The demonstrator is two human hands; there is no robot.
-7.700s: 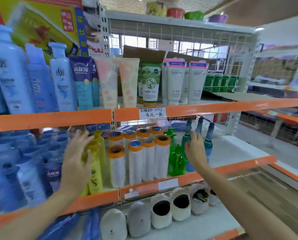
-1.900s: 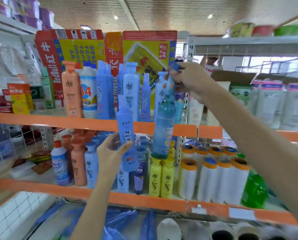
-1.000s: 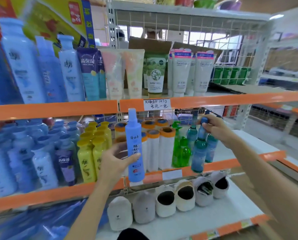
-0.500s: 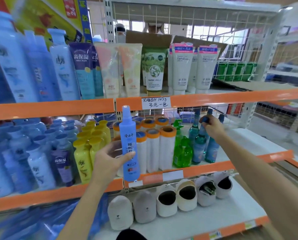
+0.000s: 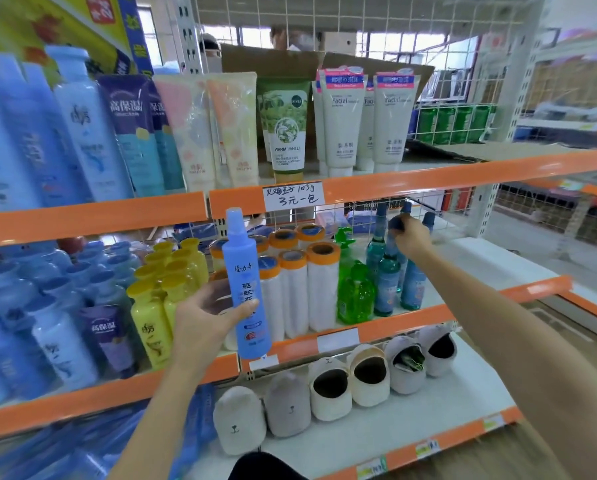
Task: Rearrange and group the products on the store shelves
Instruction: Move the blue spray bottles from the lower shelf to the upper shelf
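Note:
My left hand (image 5: 205, 318) holds a light blue spray bottle (image 5: 246, 285) upright in front of the middle shelf's orange edge (image 5: 428, 318). My right hand (image 5: 411, 235) reaches into the middle shelf and grips the dark cap of a teal spray bottle (image 5: 387, 285) standing among a few like bottles, beside green soap bottles (image 5: 355, 294). White rolls with orange caps (image 5: 307, 289) and yellow bottles (image 5: 158, 306) stand between my two hands.
The upper shelf carries blue bottles (image 5: 82, 133) and face-wash tubes (image 5: 342, 123). Grey and cream slippers (image 5: 331, 386) line the bottom shelf. Blue bottles (image 5: 47, 323) crowd the middle shelf's left. The middle shelf's white board (image 5: 491, 258) lies to the right of the teal bottles.
My right hand has set the teal bottle down among the others on the middle shelf and stays on its cap. My left hand keeps the light blue bottle at about the same place.

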